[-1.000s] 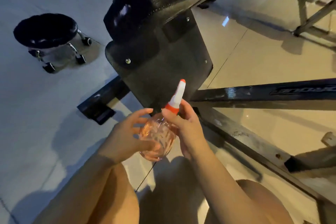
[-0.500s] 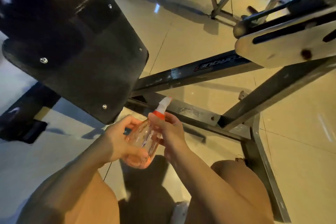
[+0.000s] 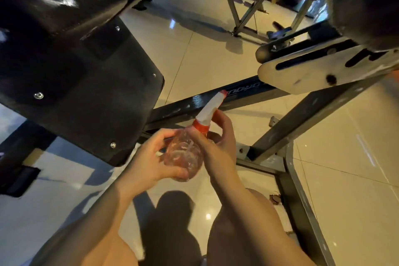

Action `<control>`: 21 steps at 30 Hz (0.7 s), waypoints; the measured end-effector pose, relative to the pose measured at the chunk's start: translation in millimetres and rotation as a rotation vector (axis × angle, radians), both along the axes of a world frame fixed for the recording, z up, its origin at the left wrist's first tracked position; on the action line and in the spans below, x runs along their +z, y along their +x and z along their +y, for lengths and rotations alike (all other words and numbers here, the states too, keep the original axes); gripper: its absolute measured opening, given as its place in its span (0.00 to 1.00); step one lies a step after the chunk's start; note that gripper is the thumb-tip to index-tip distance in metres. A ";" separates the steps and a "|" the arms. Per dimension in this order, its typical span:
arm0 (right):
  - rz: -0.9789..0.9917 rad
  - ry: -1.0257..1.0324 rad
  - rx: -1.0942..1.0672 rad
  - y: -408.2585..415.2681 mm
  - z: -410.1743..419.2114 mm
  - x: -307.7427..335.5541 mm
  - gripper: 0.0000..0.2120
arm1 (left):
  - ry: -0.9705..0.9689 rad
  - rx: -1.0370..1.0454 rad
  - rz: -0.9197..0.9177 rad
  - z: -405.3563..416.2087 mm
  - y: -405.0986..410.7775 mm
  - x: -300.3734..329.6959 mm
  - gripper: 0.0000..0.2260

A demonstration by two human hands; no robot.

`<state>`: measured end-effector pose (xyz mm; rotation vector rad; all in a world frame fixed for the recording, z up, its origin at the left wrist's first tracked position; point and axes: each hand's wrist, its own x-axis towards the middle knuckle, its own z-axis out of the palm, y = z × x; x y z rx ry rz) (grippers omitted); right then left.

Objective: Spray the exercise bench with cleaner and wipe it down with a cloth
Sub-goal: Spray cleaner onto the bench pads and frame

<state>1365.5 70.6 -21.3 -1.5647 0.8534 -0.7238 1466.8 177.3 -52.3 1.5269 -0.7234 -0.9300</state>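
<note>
The spray bottle (image 3: 185,157) now tilts right, nozzle toward the frame bar (image 3: 216,101).

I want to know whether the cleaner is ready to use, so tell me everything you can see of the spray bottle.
The spray bottle is small, with a rounded clear body that looks like plastic with a pinkish tint, an orange collar and a white spray head tipped orange at the nozzle. It is held above the tiled floor, tilted, nozzle pointing up and away toward the dark frame bar. The left hand grips the body; the right hand holds the neck and collar. How full it is cannot be told.
</note>
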 end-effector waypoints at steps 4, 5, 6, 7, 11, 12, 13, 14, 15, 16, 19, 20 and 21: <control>-0.010 -0.194 -0.059 -18.6 -26.0 38.6 0.30 | -0.103 -0.059 -0.006 -40.1 -8.8 11.2 0.34; -0.011 -0.222 -0.080 -24.1 -28.9 43.7 0.29 | -0.116 -0.064 -0.005 -47.7 -12.1 11.1 0.35; -0.010 -0.243 -0.104 -29.5 -31.2 48.1 0.28 | -0.129 -0.074 0.000 -54.8 -15.8 11.8 0.36; -0.011 -0.247 -0.131 -34.0 -33.3 51.0 0.27 | -0.136 -0.091 0.010 -61.2 -19.3 12.5 0.38; -0.006 -0.226 -0.204 -59.1 -44.5 58.2 0.24 | -0.154 -0.163 0.010 -78.6 -39.9 18.5 0.37; -0.015 -0.208 -0.216 -65.1 -46.9 58.6 0.23 | -0.149 -0.177 -0.006 -81.9 -46.2 20.1 0.37; -0.034 -0.186 -0.236 -71.3 -48.5 57.7 0.23 | -0.135 -0.199 -0.029 -85.4 -52.1 21.6 0.37; -0.049 -0.175 -0.251 -77.9 -50.7 55.4 0.24 | -0.127 -0.221 -0.039 -89.3 -57.6 23.0 0.36; -0.045 -0.169 -0.267 -84.6 -53.8 53.8 0.24 | -0.126 -0.244 -0.027 -93.2 -63.1 24.9 0.35; -0.034 -0.160 -0.283 -92.8 -57.0 53.3 0.25 | -0.127 -0.284 -0.010 -97.4 -69.0 26.7 0.34; -0.015 -0.205 -0.268 -123.7 -68.5 56.6 0.30 | -0.134 -0.341 -0.006 -111.8 -86.6 34.3 0.32; -0.013 -0.223 -0.239 -135.1 -72.7 61.7 0.29 | -0.139 -0.332 -0.012 -117.4 -95.4 36.9 0.32; -0.026 -0.223 -0.214 -147.3 -77.2 67.8 0.28 | -0.144 -0.318 -0.021 -122.7 -105.9 40.7 0.33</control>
